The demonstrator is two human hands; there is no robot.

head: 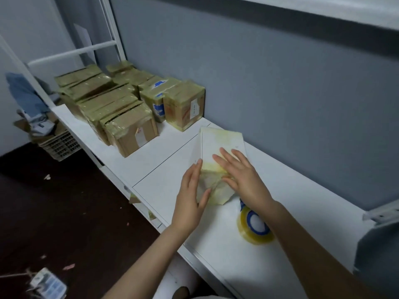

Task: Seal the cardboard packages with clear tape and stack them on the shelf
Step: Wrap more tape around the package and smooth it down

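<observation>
Shelf (172,137): sealed boxes (129,104) at left end, white package (222,141) mid-shelf by back edge, right hand (244,178) flat on top, left hand (191,199) at its near end, both grips wide; best to smooth crumpled tape (212,186) outward, tape roll (254,227) nearby.

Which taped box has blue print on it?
The brown box in the back row, second from the near end: blue patches on top and front. Others show none.

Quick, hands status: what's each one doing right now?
Left hand: open, straight fingers against the white package's near end.
Right hand: open, flat on top of the package.
</observation>
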